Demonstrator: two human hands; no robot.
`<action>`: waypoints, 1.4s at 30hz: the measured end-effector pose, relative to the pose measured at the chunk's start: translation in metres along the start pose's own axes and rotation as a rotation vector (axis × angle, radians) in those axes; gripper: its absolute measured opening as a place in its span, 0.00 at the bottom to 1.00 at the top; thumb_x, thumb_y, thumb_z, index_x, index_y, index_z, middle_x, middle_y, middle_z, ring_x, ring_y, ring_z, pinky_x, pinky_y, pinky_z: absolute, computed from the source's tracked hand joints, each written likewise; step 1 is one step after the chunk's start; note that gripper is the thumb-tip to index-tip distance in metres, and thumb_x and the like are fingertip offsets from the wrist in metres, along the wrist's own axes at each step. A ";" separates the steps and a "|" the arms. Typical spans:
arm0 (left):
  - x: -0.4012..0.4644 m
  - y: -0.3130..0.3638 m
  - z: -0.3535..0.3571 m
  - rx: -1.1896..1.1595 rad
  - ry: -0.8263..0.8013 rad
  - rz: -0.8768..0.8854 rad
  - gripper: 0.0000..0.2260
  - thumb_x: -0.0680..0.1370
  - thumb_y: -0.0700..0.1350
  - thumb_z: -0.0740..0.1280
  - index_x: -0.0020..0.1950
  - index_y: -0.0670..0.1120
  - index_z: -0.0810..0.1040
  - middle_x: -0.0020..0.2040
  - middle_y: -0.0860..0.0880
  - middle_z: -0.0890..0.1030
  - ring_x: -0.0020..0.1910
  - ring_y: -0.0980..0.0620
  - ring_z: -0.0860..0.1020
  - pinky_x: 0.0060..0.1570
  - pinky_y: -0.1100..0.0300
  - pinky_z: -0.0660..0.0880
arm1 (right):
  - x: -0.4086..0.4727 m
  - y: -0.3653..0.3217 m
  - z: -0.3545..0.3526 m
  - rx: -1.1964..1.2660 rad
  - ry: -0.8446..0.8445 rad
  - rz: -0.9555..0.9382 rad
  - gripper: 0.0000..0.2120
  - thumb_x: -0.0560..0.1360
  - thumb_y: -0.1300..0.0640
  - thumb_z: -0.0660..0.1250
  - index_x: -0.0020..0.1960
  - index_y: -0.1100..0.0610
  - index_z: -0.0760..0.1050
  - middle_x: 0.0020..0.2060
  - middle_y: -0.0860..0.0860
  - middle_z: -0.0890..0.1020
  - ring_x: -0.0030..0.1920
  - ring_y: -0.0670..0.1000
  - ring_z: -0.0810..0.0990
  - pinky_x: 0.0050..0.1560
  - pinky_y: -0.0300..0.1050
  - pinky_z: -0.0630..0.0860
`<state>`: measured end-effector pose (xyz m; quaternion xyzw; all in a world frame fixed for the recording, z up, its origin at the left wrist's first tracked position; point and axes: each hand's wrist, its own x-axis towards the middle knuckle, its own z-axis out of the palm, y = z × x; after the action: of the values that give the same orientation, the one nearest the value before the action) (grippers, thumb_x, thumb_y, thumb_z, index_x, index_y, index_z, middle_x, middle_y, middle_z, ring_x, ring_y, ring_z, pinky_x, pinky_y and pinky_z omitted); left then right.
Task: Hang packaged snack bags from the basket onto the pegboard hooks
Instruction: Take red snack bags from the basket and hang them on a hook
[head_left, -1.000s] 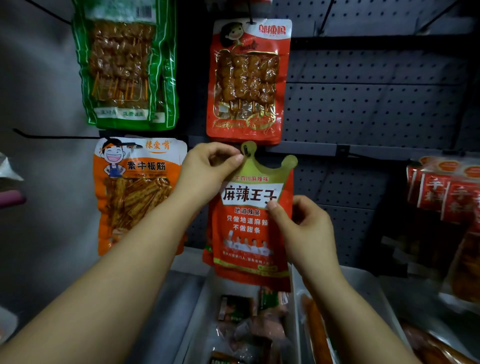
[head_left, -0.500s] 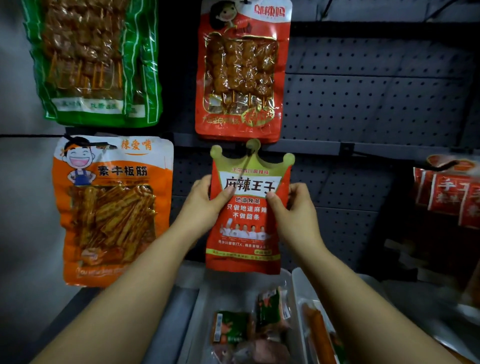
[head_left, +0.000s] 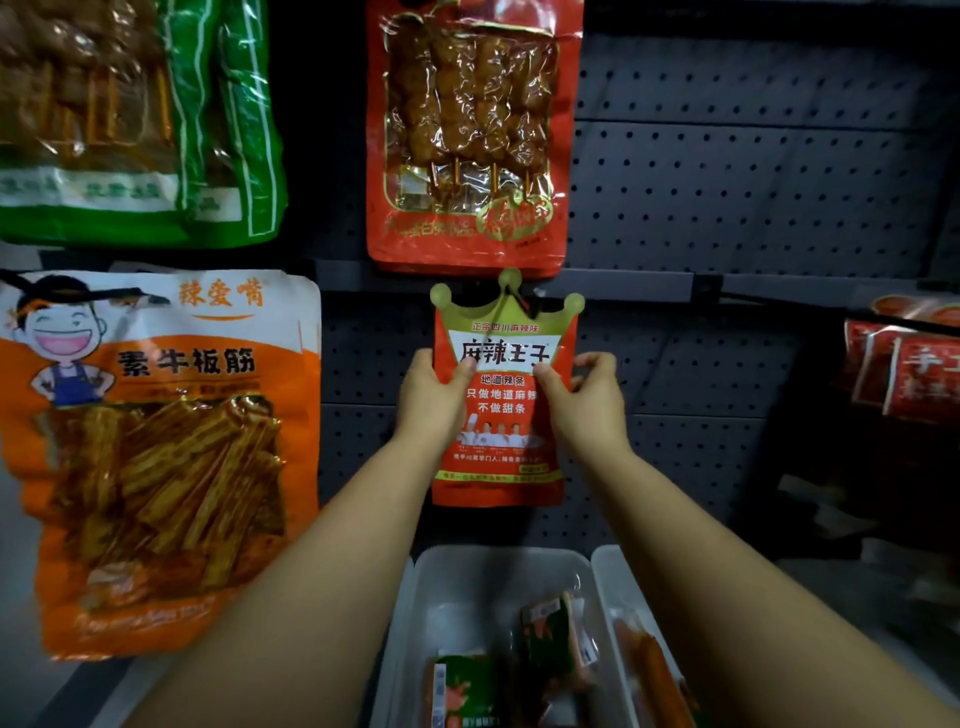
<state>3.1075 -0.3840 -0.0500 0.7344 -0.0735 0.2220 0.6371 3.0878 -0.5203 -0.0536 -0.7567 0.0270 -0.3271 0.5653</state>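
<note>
A small red snack bag with a crown-shaped top hangs against the dark pegboard, its crown threaded on a thin hook. My left hand pinches the bag's left edge, thumb on the front. My right hand pinches its right edge the same way. Below, a pale plastic basket holds several small green and red packets.
A large orange bag hangs at the left and a green bag above it. A red skewer bag hangs right above the crowned bag. Red packs hang at the right. A second basket adjoins the first.
My left hand dropped from the bag's crown to its left edge. The bag went back along the hook toward the board, and the view moved closer.
</note>
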 end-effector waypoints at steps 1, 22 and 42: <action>-0.002 -0.003 0.001 -0.034 -0.006 -0.023 0.10 0.79 0.51 0.64 0.54 0.46 0.70 0.53 0.45 0.80 0.47 0.48 0.81 0.47 0.53 0.78 | -0.001 0.003 -0.001 -0.003 -0.036 0.022 0.14 0.77 0.46 0.64 0.54 0.53 0.65 0.44 0.49 0.78 0.45 0.51 0.81 0.47 0.51 0.79; -0.085 -0.086 -0.013 0.054 -0.076 -0.277 0.28 0.77 0.47 0.68 0.73 0.42 0.61 0.69 0.44 0.70 0.64 0.46 0.72 0.61 0.56 0.70 | -0.075 0.081 -0.021 0.049 -0.171 0.256 0.18 0.77 0.54 0.67 0.64 0.60 0.72 0.52 0.53 0.79 0.51 0.49 0.77 0.53 0.43 0.74; -0.481 -0.041 0.203 -0.152 -0.792 -0.285 0.07 0.72 0.41 0.67 0.43 0.54 0.76 0.32 0.57 0.81 0.34 0.61 0.78 0.39 0.70 0.74 | -0.347 0.178 -0.463 -0.126 0.076 0.452 0.07 0.76 0.66 0.64 0.43 0.56 0.77 0.32 0.48 0.81 0.30 0.41 0.76 0.34 0.32 0.71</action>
<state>2.7425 -0.6576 -0.3076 0.7168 -0.2264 -0.1733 0.6363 2.6314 -0.8297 -0.3026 -0.7522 0.2374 -0.2181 0.5746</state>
